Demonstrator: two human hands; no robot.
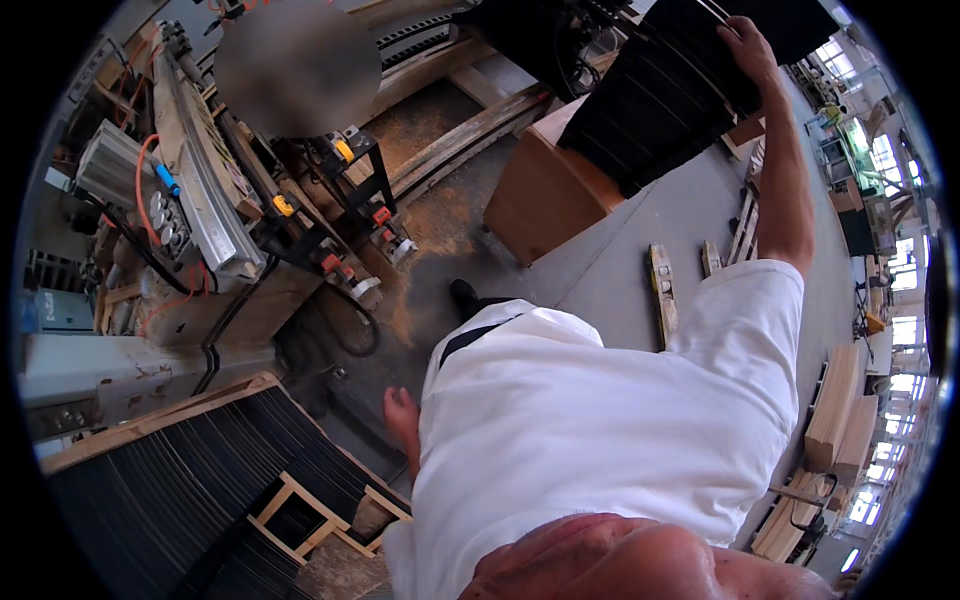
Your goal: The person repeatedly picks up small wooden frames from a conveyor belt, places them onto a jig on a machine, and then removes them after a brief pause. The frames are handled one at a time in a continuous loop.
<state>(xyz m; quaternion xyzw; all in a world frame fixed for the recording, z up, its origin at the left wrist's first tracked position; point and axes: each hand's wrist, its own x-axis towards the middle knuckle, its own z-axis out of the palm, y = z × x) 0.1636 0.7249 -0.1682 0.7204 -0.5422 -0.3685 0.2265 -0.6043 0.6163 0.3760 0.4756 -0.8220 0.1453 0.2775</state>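
Note:
My right arm stretches up to the far right, where my right hand (748, 52) closes on the edge of a thin black panel. It belongs to a row of black panels (650, 105) packed close together, and a pale line shows along the edge by my fingers. A brown box (555, 190) stands below and beside these panels. My left hand (401, 415) hangs low beside my body, fingers loose and a little apart, with nothing seen in it. Near that hand, at lower left, another row of black panels (190, 490) lies by a wooden edge.
A machine with a metal rail (215, 215) and red-and-black clamp units (340, 270) fills the left. Sawdust (440, 215) covers part of the floor. A pallet truck (662, 285) stands near my right arm, with stacked timber (838, 410) farther right. Light wooden frames (300, 515) lie at lower left.

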